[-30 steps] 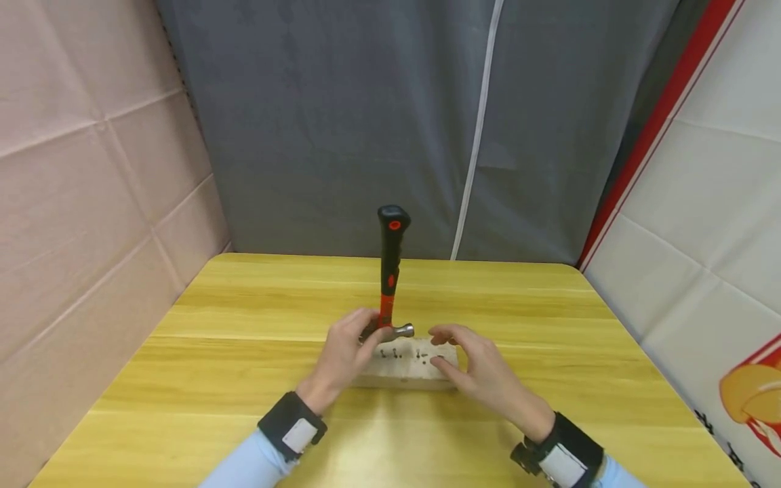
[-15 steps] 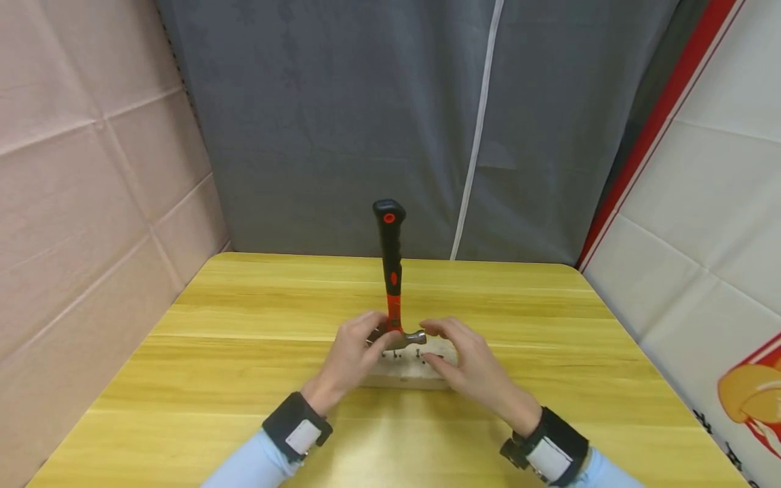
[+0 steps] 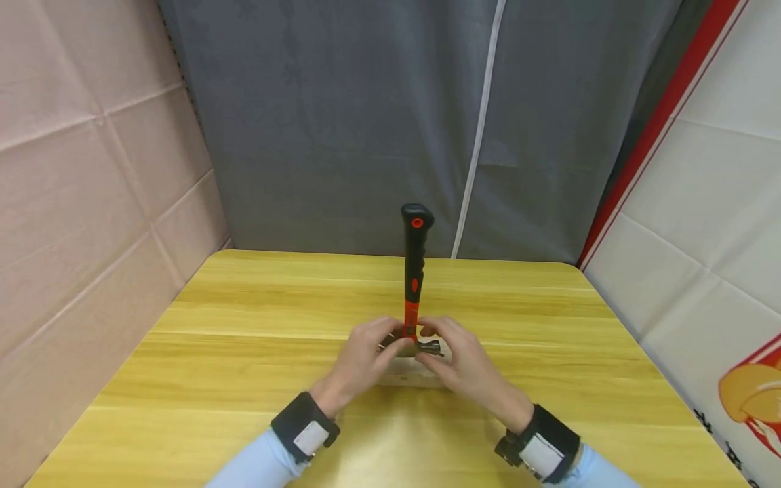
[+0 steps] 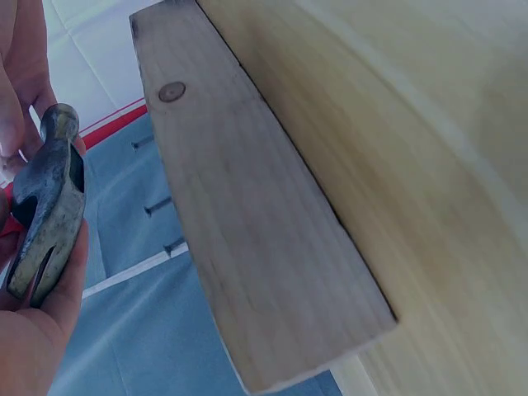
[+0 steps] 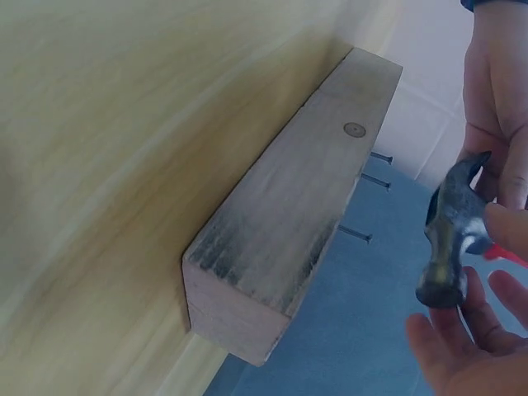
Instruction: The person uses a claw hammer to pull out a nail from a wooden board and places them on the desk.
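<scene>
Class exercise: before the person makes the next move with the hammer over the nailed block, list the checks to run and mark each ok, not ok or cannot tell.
1. Red-and-black-handled claw hammer held at its steel head by both hands: ok.
2. Left hand gripping the head: ok.
3. Right hand touching the head; firm grip: cannot tell.
4. Pale rectangular wooden block lying flat on the yellow wooden table: ok.
5. Small steel nails standing proud of the block: ok.
6. Claw engaged on a nail: cannot tell.

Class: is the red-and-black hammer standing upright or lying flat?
Upright: the red-and-black hammer has its handle pointing up, steel head down between both hands above the wooden block.
</scene>
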